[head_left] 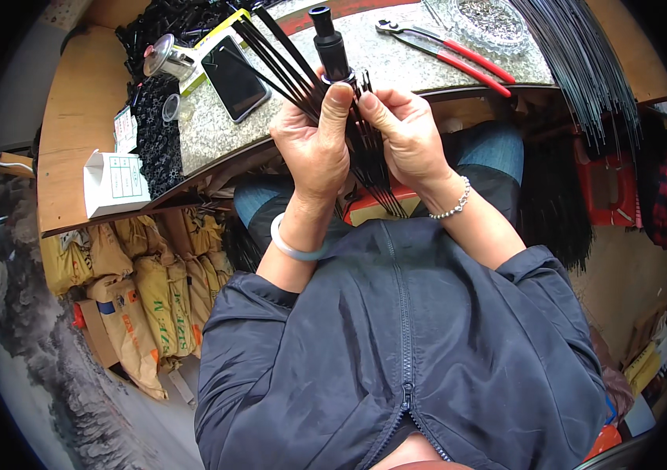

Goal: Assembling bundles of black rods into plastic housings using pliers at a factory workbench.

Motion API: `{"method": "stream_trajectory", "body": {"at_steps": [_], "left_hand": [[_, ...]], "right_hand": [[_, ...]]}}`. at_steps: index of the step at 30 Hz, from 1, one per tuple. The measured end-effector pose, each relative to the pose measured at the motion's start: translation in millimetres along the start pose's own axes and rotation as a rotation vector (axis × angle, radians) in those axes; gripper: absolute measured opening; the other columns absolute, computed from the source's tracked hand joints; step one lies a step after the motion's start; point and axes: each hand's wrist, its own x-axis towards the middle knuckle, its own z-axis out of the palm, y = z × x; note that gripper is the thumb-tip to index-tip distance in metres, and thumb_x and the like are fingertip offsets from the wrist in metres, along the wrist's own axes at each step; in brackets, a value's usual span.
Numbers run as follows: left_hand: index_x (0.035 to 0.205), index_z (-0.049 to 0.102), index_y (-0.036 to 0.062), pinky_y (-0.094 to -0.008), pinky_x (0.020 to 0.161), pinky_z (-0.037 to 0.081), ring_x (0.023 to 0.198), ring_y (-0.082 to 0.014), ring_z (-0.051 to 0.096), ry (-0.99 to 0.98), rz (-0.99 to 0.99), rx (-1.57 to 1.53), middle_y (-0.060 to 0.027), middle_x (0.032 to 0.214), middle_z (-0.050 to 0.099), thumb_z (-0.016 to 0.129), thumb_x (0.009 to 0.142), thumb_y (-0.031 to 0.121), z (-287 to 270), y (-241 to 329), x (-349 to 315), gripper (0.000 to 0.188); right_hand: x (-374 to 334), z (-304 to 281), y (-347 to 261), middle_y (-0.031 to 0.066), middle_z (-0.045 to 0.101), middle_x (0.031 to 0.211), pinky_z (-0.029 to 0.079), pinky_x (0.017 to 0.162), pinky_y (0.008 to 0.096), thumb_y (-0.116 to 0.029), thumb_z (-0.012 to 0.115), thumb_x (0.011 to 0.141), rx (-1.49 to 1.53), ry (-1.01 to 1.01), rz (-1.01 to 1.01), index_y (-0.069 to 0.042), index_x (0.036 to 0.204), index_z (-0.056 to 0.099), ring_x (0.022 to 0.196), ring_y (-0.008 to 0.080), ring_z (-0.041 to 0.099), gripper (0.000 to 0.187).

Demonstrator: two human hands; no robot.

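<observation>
Right at the middle of the near edge of the grey, speckled, stone-topped desk with wooden ends [197,145]: both hands in close, busy together. In the left hand [310,149]: gripping a loose fan of slender black rods [368,160], thumb pressed just below the pale ring [339,79] at the foot of an upright black stepped cylinder, plastic by the look of it [329,43]. With the right hand [412,141]: pinching the same rods between thumb and fingers, just beside the left thumb. Cannot tell the exact join between cylinder and rods; hidden behind fingers.

Over to the left side of the desk: a dark-screened rectangular smartphone [233,78], then a heap of small black parts [160,141]. At the near left corner, a white cardboard box [117,184] with a green-ruled label, too small to read. Below that corner, tan and yellow woven sacks [131,337] stamped with bold green letters, the plainest writing in view.

Across to the right: metal pliers with long red handles [459,61], near a clear faceted dish of tiny pieces [493,23]. Overhanging the near edge at the right end, a thick sheaf of long dark wires [584,70].
</observation>
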Motion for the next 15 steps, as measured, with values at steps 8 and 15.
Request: {"method": "stream_trajectory", "body": {"at_steps": [8,15], "left_hand": [[0.101,0.062,-0.0021,-0.0201,0.069,0.046,0.075,-0.0072,0.058,-0.037,-0.034,-0.106,-0.0038,0.085,0.065,0.069,0.082,0.011,3.7,4.3,-2.8,0.024],[0.106,0.058,-0.0038,-0.0226,0.073,0.049,0.078,-0.0118,0.062,-0.008,0.026,-0.098,-0.0083,0.088,0.066,0.068,0.081,0.005,5.2,7.8,-5.0,0.028]], "right_hand": [[-3.2,2.1,-2.3,0.0032,0.064,0.087,0.047,0.071,0.0197,-0.009,0.062,0.086,-0.050,-0.006,-0.037,-0.001,0.093,0.061,0.079,0.0069,0.058,0.011],[-8.4,8.5,-0.7,0.0031,0.063,0.087,0.048,0.073,0.0206,-0.005,0.065,0.083,-0.001,0.004,-0.100,-0.001,0.090,0.061,0.078,0.0072,0.058,0.009]]}}
